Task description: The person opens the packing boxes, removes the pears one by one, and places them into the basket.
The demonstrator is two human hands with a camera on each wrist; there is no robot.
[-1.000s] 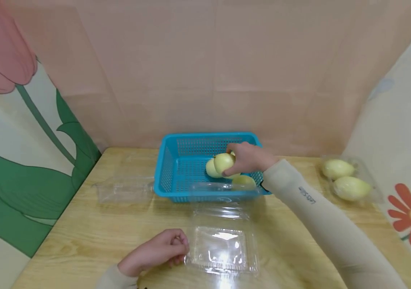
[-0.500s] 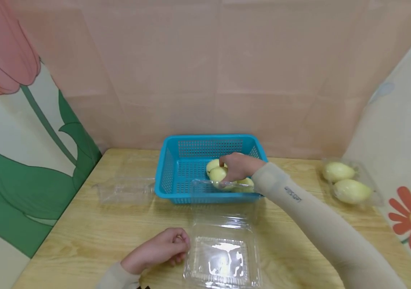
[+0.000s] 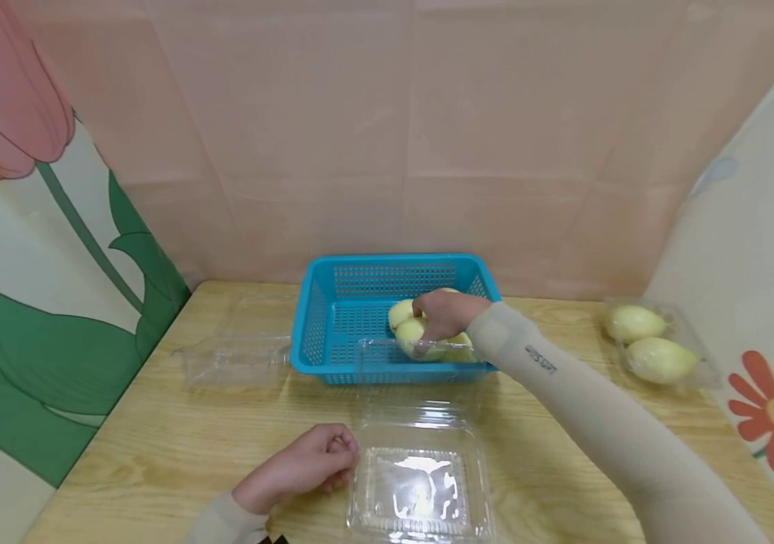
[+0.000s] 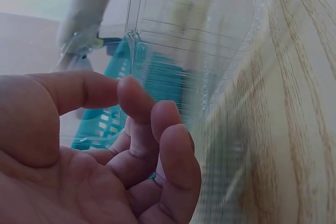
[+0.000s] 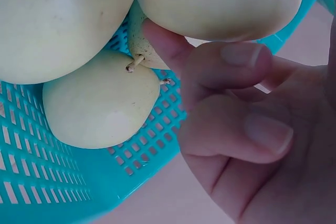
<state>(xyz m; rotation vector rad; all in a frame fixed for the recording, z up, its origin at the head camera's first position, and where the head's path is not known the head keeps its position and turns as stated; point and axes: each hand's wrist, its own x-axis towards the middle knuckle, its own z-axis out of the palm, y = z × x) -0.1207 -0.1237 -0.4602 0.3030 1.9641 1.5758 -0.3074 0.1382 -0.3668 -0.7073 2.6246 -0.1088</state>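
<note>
My right hand (image 3: 451, 313) reaches into a blue plastic basket (image 3: 312, 325) and grips a pale yellow pear (image 3: 410, 332). From the right wrist view, curled fingers (image 5: 241, 129) touch the underside of that pear (image 5: 220, 3); the thumb is hidden. More pears lie around it, one (image 5: 102, 100) with its stem showing. My left hand (image 3: 308, 465) rests on the table by the left edge of an opened clear clamshell box (image 3: 417, 491), its fingers loosely curled. In the left wrist view nothing shows in the left hand (image 4: 115, 145); the clamshell (image 4: 173, 40) stands just behind the fingertips.
Another clear box (image 3: 237, 363) sits left of the basket. At the far right, a clear box holds two pears (image 3: 661, 360). The clamshell's raised lid (image 3: 420, 378) overlaps the basket's front rim. A pink-beige backdrop (image 3: 400, 151) borders the table's (image 3: 155, 453) rear.
My right hand has lowered the pear from above the other pears to nearer the front of the basket, then stayed almost still. The left hand has hardly moved.
</note>
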